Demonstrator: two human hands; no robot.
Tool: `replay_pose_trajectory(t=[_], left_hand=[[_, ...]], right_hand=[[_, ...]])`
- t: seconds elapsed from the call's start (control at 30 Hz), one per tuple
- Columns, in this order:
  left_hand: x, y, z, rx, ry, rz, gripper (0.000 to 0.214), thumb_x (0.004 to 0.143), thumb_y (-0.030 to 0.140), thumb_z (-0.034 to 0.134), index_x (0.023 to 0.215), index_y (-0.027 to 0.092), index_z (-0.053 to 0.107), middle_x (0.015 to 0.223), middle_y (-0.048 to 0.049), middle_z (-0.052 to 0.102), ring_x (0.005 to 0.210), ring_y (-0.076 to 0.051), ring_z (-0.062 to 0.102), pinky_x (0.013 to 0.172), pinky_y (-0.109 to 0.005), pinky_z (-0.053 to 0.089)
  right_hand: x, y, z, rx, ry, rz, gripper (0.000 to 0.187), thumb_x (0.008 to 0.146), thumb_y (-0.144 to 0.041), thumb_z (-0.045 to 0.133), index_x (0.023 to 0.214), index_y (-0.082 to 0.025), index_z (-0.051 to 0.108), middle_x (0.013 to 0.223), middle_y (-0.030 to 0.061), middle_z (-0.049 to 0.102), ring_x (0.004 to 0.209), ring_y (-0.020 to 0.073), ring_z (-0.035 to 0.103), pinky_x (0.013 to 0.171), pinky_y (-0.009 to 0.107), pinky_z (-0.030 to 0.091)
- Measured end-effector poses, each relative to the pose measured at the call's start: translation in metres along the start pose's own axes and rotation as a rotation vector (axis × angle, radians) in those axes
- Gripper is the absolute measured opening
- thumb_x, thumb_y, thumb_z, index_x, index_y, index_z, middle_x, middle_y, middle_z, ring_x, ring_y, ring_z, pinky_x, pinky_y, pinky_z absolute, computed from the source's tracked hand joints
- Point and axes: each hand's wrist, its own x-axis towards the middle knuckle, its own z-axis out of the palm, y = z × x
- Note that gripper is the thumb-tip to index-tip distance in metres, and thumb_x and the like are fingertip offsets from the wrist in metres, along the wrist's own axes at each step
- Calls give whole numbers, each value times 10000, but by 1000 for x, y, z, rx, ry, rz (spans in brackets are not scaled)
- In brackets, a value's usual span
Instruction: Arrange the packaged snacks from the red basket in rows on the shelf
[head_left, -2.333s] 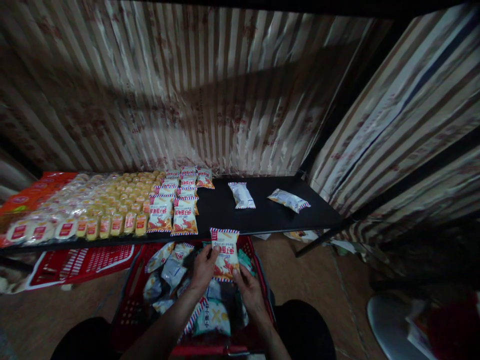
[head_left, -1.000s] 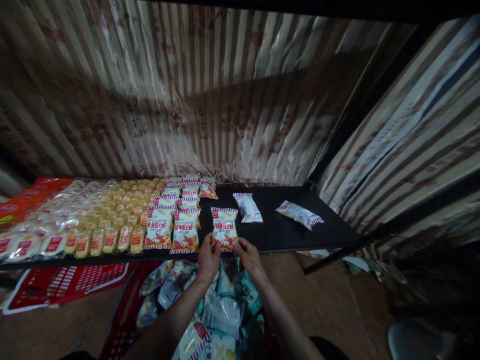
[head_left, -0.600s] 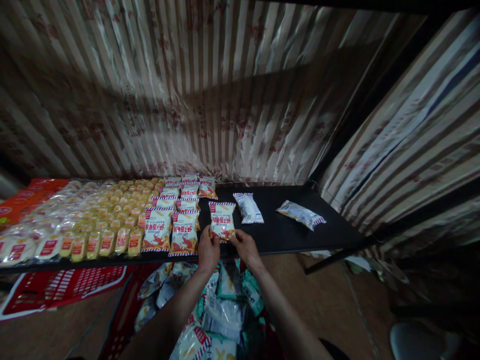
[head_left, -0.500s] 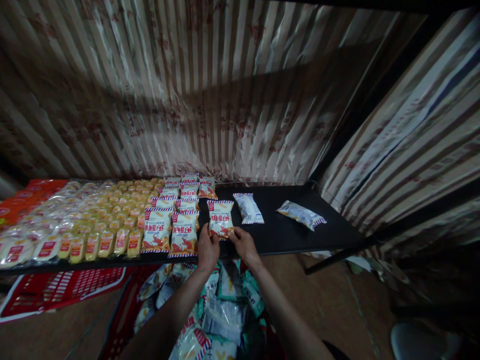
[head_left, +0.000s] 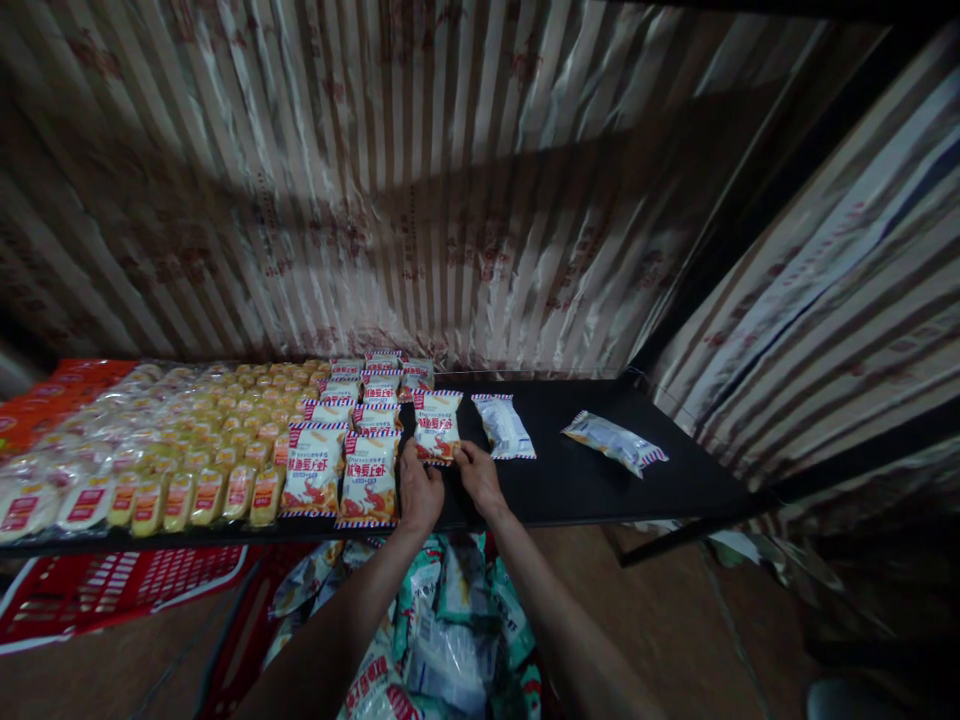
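Note:
Between my two hands is a white snack bag (head_left: 438,425) with red lettering, its printed front facing me, over the black shelf (head_left: 559,490). My left hand (head_left: 421,487) grips its lower left corner, and my right hand (head_left: 478,474) pinches the lower right corner. To the left, matching snack bags stand in overlapping rows, the nearest a front bag (head_left: 369,478). Right of my hands lies a snack bag with its plain back up (head_left: 504,427). Farther right another bag (head_left: 615,441) lies askew.
Small yellow packaged cakes (head_left: 208,492) and round white packs (head_left: 86,500) fill the shelf's left part, beside orange packs (head_left: 56,395). Below my arms is a heap of bags (head_left: 450,650). A red basket (head_left: 127,585) stands under the shelf. Striped sheeting (head_left: 450,200) hangs behind.
Both hands have moved the held bag slightly farther back over the shelf, toward the rear rows. The view has shifted a little; the other bags stay in place.

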Motion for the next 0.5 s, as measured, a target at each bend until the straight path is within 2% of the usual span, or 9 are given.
replay_pose_trajectory(t=[0.23,0.5], left_hand=[[11,10,3,85,-16,-6,603,716,35,434,1315,24,373,1321,-216,473,1296,-241,407,1088,-350,327],[23,14,9,130,-6,-17,562,726,27,446,1287,52,411,1346,-215,452,1334,-264,357,1103,-385,306]], right_hand=[[19,2,6,-40,23,27,286,819,-292,442,935,-184,680,929,50,717,856,196,648,796,299,489],[32,7,10,-65,39,38,276,817,-284,454,925,-209,696,906,27,725,842,195,654,779,293,499]])
